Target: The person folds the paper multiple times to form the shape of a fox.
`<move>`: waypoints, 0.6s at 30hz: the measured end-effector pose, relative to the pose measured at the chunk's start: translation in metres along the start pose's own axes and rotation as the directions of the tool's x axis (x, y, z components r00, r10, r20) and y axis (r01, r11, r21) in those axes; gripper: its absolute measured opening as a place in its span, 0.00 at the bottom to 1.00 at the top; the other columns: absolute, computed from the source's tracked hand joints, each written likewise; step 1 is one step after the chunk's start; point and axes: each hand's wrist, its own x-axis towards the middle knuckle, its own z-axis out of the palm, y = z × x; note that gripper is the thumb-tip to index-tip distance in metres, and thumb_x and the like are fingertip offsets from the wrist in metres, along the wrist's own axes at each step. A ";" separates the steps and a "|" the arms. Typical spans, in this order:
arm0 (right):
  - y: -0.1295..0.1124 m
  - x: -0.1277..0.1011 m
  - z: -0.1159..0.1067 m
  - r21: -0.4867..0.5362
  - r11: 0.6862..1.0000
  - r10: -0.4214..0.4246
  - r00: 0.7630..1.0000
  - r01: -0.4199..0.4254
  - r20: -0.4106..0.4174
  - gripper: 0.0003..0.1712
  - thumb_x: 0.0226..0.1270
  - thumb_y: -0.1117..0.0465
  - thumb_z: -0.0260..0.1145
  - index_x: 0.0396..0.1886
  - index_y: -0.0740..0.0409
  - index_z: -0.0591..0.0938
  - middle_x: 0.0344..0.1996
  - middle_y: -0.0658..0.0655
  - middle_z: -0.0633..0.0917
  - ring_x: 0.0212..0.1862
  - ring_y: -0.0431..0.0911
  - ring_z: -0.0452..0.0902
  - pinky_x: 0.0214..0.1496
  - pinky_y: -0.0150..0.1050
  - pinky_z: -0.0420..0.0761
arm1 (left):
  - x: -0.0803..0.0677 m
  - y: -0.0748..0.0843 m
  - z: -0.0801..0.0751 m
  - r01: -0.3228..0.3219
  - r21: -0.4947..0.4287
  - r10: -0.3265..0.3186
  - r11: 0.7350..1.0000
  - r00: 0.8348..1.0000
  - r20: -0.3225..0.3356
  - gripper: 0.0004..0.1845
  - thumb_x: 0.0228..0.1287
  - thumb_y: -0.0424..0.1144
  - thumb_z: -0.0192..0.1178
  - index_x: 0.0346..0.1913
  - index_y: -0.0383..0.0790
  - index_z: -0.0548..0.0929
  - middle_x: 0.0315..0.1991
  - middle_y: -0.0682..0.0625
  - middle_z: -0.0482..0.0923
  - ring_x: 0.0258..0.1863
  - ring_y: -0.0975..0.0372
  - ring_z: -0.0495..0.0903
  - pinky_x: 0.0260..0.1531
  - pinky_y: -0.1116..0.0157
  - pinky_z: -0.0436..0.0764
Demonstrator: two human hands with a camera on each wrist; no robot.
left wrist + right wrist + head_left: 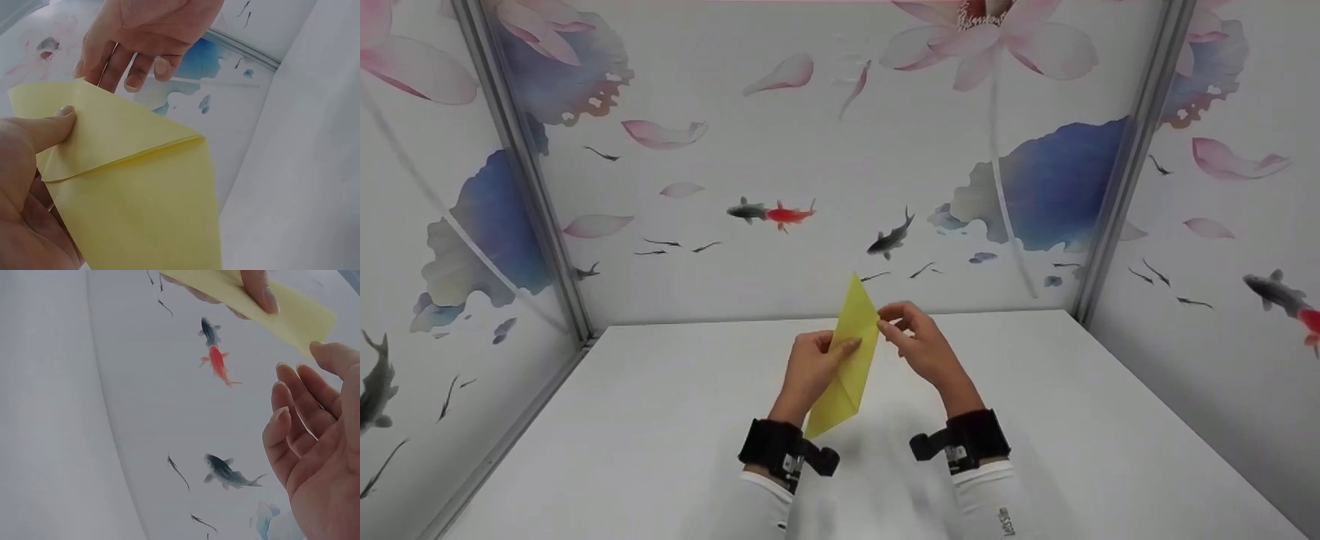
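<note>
A folded sheet of yellow paper (855,360) is held up above the table, long and pointed at its top and bottom. My left hand (815,367) grips it by one side, thumb across the front and the other fingers behind. A folded flap with a slanting lower edge (129,129) shows in the left wrist view. At the opposite edge of the paper is my right hand (919,345), its thumb tip (323,351) right at a corner. The other right fingers (292,405) are loosely bent and apart from the paper.
Beneath the hands lies a white table (660,420). White panels printed with fish, petals and lotus leaves (1057,187) enclose it at the back and both sides, joined by grey metal posts (1132,157). Each wrist wears a black strap with a camera (979,442).
</note>
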 end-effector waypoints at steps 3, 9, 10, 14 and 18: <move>-0.001 0.001 0.000 0.023 1.000 0.005 0.999 -0.003 -0.054 0.15 0.84 0.55 0.66 0.61 0.58 0.84 0.53 0.59 0.89 0.48 0.43 0.82 0.44 0.34 0.81 | -0.001 -0.001 0.001 0.015 0.032 -0.016 0.999 0.999 0.052 0.20 0.73 0.51 0.73 0.47 0.34 0.93 0.36 0.44 0.93 0.30 0.64 0.86 0.32 0.68 0.85; 0.001 0.003 0.002 0.013 0.999 0.031 0.996 -0.030 -0.083 0.12 0.81 0.60 0.68 0.55 0.63 0.87 0.49 0.62 0.92 0.45 0.40 0.85 0.51 0.34 0.81 | -0.001 -0.006 0.000 0.071 0.112 -0.091 0.991 0.980 0.179 0.20 0.70 0.52 0.75 0.47 0.36 0.94 0.37 0.47 0.93 0.33 0.64 0.86 0.37 0.66 0.86; 0.002 0.003 0.002 0.009 0.999 0.051 0.995 -0.051 -0.091 0.11 0.81 0.61 0.68 0.54 0.63 0.87 0.48 0.62 0.93 0.45 0.40 0.85 0.52 0.34 0.81 | -0.002 -0.008 -0.002 0.080 0.134 -0.106 0.988 0.974 0.203 0.20 0.70 0.51 0.75 0.48 0.36 0.94 0.38 0.47 0.93 0.34 0.64 0.86 0.39 0.66 0.86; 0.007 0.001 -0.002 0.018 0.983 0.186 0.979 -0.185 -0.086 0.09 0.78 0.60 0.70 0.49 0.61 0.88 0.43 0.57 0.93 0.42 0.40 0.85 0.52 0.36 0.81 | -0.005 -0.014 -0.017 0.144 0.240 -0.206 0.960 0.944 0.258 0.18 0.67 0.46 0.78 0.52 0.38 0.93 0.42 0.47 0.92 0.38 0.63 0.86 0.43 0.65 0.84; 0.017 -0.006 -0.011 0.021 0.946 0.323 0.946 -0.323 0.025 0.07 0.72 0.58 0.70 0.41 0.58 0.85 0.37 0.52 0.92 0.39 0.42 0.86 0.50 0.38 0.80 | -0.006 -0.021 -0.030 0.161 0.367 -0.250 0.916 0.945 0.209 0.17 0.68 0.44 0.76 0.54 0.38 0.92 0.48 0.45 0.90 0.44 0.60 0.83 0.46 0.63 0.82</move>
